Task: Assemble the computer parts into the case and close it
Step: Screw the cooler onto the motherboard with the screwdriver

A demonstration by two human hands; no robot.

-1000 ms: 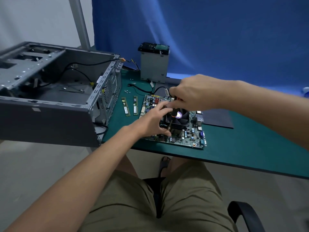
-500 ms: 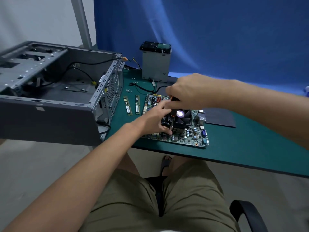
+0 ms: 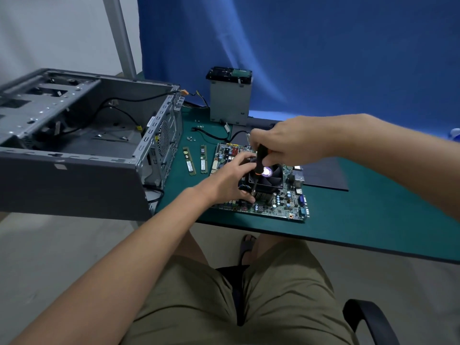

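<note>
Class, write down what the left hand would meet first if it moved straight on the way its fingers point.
The CPU cooler on the motherboard; the left hand seems to grip its edge.

A single wide-angle, head-worn view looks forward and down from a seated person, close over the near edge of the green-topped bench (image 3: 373,217). The open grey metal computer case (image 3: 74,185) sits at its left end, and a blue cloth backdrop (image 3: 323,58) hangs behind.

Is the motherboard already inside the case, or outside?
Outside. The motherboard lies flat on the green table, beside the open case.
</note>
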